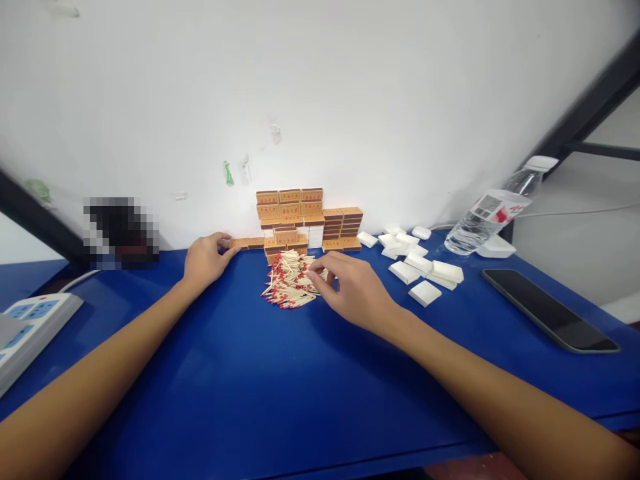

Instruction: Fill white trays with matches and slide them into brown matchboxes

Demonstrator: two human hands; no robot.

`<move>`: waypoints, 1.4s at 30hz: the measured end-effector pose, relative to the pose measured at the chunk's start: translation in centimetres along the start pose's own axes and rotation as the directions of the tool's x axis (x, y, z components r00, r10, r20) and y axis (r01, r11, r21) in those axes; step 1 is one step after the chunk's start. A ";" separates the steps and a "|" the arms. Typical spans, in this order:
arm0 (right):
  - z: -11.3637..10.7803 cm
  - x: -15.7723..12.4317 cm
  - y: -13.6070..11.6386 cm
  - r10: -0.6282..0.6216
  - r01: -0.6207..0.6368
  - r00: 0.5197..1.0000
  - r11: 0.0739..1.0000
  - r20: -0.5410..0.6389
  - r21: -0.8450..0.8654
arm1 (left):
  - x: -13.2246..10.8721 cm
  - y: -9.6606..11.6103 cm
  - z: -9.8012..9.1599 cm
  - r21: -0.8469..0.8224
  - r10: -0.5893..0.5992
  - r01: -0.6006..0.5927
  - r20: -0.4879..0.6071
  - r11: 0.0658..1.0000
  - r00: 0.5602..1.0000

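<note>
My left hand [206, 257] has its thumb and fingers bent round the left end of a flat matchbox [239, 243], which lies in a low row against the wall. Over the right side of a heap of red-tipped matches [291, 283] is my right hand [350, 288], thumb and index finger curled close together; what they pinch, if anything, is too small to make out. Behind the heap rises a stepped structure of stacked orange matchboxes [290, 211], with a shorter stack [343, 227] joined on its right. White inner trays [315, 236] show in a gap between them.
Several loose white matchbox trays [425, 292] lie to the right. Beyond them a water bottle [487, 210] leans, and a phone [550, 310] lies flat. A power strip [37, 327] sits at the left of the blue table [240, 387]. The white wall [350, 100] closes the back.
</note>
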State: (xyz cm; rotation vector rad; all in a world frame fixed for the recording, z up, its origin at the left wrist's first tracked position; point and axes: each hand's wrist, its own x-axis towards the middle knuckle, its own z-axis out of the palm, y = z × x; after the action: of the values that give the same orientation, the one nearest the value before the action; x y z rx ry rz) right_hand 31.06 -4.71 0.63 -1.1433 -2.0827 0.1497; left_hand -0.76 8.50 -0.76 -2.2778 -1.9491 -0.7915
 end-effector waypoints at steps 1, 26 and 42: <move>-0.2 0.2 0.3 0.006 -0.006 1.000 1.000 -0.004 -0.028 | -0.2 0.2 -0.2 0.011 -0.002 0.002 -0.007 1.000 1.000; -10.1 1.0 9.4 0.749 -0.338 0.531 0.616 0.396 -0.712 | -9.4 5.1 -4.6 0.118 0.644 -0.637 -0.039 0.762 0.764; -5.1 0.4 2.2 0.161 -0.175 0.769 0.984 0.619 -0.039 | -11.7 7.4 -3.9 -0.073 0.698 -0.694 0.080 0.716 0.712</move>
State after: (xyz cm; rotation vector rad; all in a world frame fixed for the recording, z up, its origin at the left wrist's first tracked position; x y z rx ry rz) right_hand 35.81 -4.29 3.61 -1.4006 -2.5242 0.7258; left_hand 3.87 -5.11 0.13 -2.7973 -0.9062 -0.6108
